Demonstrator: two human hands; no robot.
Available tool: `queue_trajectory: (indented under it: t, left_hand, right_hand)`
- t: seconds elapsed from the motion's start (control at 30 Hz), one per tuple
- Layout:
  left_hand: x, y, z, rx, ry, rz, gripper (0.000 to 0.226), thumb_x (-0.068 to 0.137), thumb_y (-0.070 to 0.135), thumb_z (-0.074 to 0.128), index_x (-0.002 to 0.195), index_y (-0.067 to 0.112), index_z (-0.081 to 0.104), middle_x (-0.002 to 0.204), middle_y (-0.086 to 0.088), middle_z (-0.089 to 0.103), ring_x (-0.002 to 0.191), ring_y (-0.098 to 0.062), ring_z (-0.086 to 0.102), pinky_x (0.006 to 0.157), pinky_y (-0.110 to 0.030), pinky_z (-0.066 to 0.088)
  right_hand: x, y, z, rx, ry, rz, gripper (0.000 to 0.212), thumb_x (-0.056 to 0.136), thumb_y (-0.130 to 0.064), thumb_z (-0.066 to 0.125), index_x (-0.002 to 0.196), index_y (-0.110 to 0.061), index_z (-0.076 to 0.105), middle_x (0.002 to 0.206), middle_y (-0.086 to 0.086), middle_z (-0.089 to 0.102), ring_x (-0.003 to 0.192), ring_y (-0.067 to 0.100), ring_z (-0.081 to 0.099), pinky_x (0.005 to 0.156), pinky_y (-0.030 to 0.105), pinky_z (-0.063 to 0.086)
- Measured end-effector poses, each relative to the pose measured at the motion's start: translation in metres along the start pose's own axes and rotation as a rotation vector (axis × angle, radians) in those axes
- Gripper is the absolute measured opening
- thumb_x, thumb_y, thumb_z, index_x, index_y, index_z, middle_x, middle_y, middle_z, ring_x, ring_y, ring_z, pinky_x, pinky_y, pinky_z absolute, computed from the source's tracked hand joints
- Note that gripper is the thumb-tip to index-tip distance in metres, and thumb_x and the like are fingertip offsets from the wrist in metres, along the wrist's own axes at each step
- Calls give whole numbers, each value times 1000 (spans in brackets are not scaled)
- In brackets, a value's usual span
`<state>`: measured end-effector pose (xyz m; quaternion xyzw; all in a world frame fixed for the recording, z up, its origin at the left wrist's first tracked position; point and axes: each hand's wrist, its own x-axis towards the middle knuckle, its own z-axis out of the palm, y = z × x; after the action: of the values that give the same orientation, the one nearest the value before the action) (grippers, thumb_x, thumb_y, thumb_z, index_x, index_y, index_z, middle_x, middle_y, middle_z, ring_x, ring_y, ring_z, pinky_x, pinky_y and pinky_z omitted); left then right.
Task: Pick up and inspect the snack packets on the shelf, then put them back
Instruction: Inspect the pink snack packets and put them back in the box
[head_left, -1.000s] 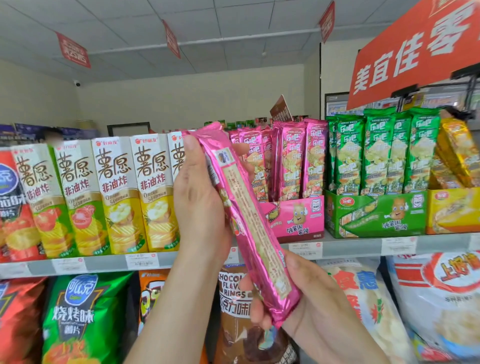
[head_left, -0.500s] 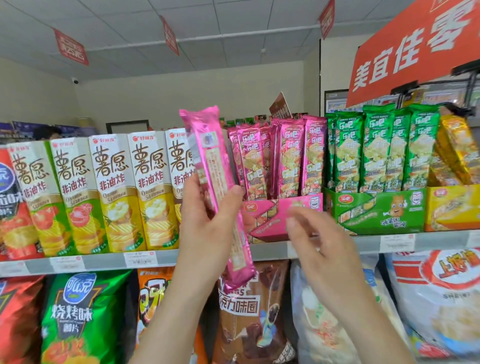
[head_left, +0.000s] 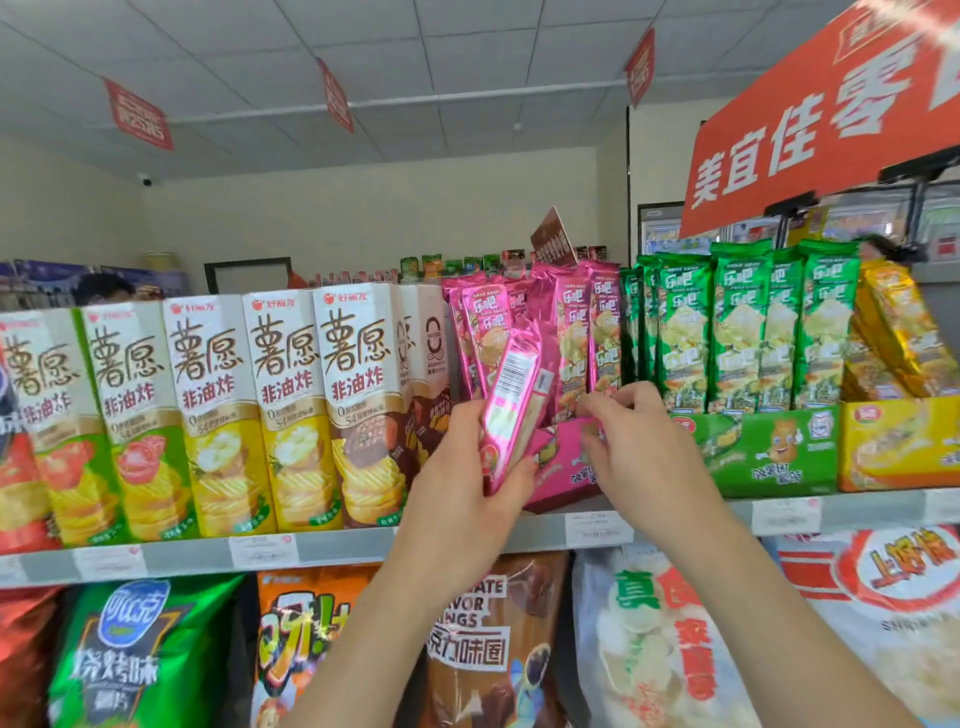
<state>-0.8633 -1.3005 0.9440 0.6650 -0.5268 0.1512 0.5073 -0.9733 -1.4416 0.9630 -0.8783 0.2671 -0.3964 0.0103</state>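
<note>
Tight squeeze at the pink display box (head_left: 563, 470) on a crowded snack shelf (head_left: 363, 545).

Upright pink packets (head_left: 576, 332) fill the box, leaving a narrow gap at its front left, where the left hand (head_left: 467, 499) holds a pink packet (head_left: 511, 410) tilted; the right hand (head_left: 639, 447) blocks the box's front right. Tall chip cartons (head_left: 358, 405) wall off the left side, green packets (head_left: 737, 327) the right. Open air lies above the packet tops and in front of the shelf edge.

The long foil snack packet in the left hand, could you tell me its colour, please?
Shiny pink long foil snack packet, with a white label panel; seen in the head view.
</note>
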Motion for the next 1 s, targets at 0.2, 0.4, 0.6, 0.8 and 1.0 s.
queue_trajectory:
  t: [0.2, 0.4, 0.6, 0.8, 1.0]
  left_hand:
    - [4, 3, 12, -108, -36, 26, 48, 91, 32, 64, 123, 49, 34, 115, 22, 60, 102, 7, 60, 80, -19, 55]
    - [-1, 1, 15, -254, 80, -17, 39, 94, 26, 60, 121, 41, 37, 106, 32, 61, 90, 8, 63, 69, -9, 51]
    - [1, 9, 25, -382, 146, -39, 35, 96, 22, 57, 125, 27, 37, 104, 35, 59, 96, 9, 59, 70, -2, 41]
    - [2, 21, 32, -491, 33, -52, 32, 96, 34, 55, 123, 36, 38, 106, 27, 58, 102, 2, 58, 80, -11, 47]
    - [6, 6, 12, -468, 301, -81, 37, 82, 45, 59, 114, 33, 45, 95, 16, 67, 82, -13, 68, 72, -35, 56]
  right_hand:
    - [16, 4, -1, 61, 68, -68, 30, 98, -23, 50, 127, -17, 53, 110, 8, 62, 91, 29, 62, 66, 33, 44]
    - [38, -16, -18, 184, 326, -255, 46, 89, -42, 55, 128, -19, 53, 104, -4, 61, 96, 15, 53, 78, 32, 46]
    - [41, -31, 2, 60, 79, -180, 81, 85, -47, 65, 147, -26, 17, 96, -2, 68, 80, 24, 65, 63, 35, 52]
    - [57, -23, -12, 230, -46, -128, 65, 82, -45, 69, 134, -25, 37, 84, -3, 68, 70, 19, 66, 66, 36, 54]
    - [51, -9, -7, 254, -77, -39, 54, 95, -39, 54, 140, -23, 31, 60, -5, 55, 51, 11, 58, 46, 30, 43]
